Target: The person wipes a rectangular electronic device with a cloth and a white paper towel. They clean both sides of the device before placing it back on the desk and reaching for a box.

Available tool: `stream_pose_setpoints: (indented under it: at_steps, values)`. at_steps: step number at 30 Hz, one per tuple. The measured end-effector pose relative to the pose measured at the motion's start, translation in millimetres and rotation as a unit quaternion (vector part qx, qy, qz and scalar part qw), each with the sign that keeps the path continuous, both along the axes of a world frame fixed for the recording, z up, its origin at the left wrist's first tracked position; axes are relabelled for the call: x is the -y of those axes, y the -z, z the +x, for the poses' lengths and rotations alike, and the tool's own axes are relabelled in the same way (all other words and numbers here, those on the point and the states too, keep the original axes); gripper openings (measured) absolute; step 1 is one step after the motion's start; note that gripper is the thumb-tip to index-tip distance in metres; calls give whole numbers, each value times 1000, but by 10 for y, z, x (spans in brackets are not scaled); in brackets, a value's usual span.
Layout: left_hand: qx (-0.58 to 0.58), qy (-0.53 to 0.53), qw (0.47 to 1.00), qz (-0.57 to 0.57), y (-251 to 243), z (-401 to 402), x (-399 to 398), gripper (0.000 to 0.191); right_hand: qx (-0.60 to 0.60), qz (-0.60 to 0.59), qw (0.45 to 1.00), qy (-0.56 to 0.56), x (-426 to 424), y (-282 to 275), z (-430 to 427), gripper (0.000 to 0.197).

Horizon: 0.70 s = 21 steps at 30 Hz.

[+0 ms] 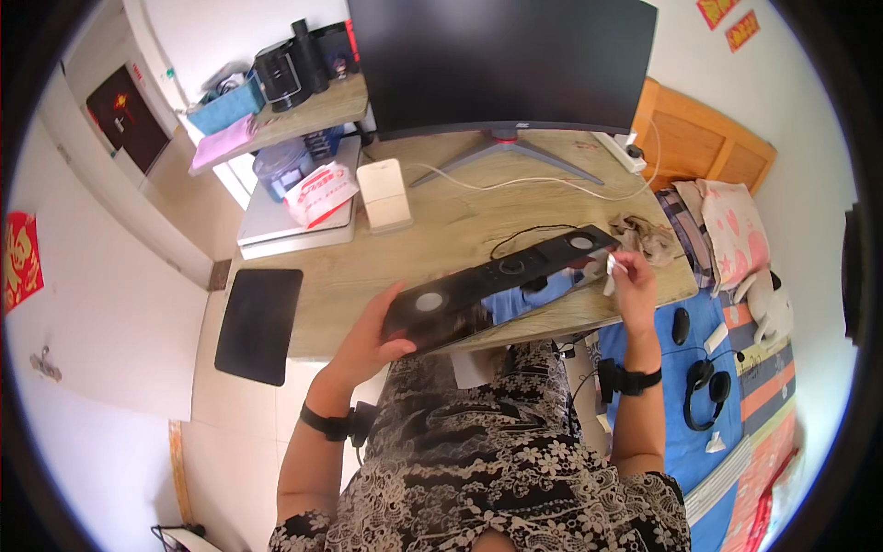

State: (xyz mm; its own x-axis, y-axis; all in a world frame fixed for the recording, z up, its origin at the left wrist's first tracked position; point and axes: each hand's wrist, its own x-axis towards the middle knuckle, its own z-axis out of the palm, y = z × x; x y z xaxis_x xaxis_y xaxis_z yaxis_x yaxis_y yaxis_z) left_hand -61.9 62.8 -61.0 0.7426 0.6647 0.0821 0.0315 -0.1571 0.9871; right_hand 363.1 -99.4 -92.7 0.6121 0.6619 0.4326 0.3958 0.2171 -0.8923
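A long glossy black soundbar [507, 281] is tilted up at the desk's front edge, with a knob between two pale round discs along its top. Its left end is in the grip of my left hand [372, 338], thumb on the near face and fingers behind. Between the fingertips of my right hand [633, 286] is a crumpled white tissue [611, 270], right by the soundbar's right end. I cannot tell whether the tissue touches the surface. Behind that end lies a crumpled brownish cloth [645, 238], and a dark cable [528, 231] loops on the desk.
A monitor [507, 62] stands at the back of the wooden desk [455, 221]. A phone stand [385, 196], a tissue pack [322, 194] and a white console [296, 231] are on the left. A black mouse pad [260, 324] overhangs the left edge. Headphones [707, 393] lie on the bed, right.
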Motion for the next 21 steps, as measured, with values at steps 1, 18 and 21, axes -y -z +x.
stream_pose_setpoints:
  at_steps: [1, 18, 21]
  values:
    - [-16, -7, 1000, 8, -4, -8, 11, 97, -7, -34, 999, 15, 89, -22, -29, 16]
    - [-70, 2, 989, 133, 74, -106, -206, 133, 136, -161, 976, 52, 617, -356, -450, 19]
    - [-82, 0, 990, 118, 147, -134, -216, 143, 251, -171, 947, 110, 606, -615, -531, 21]
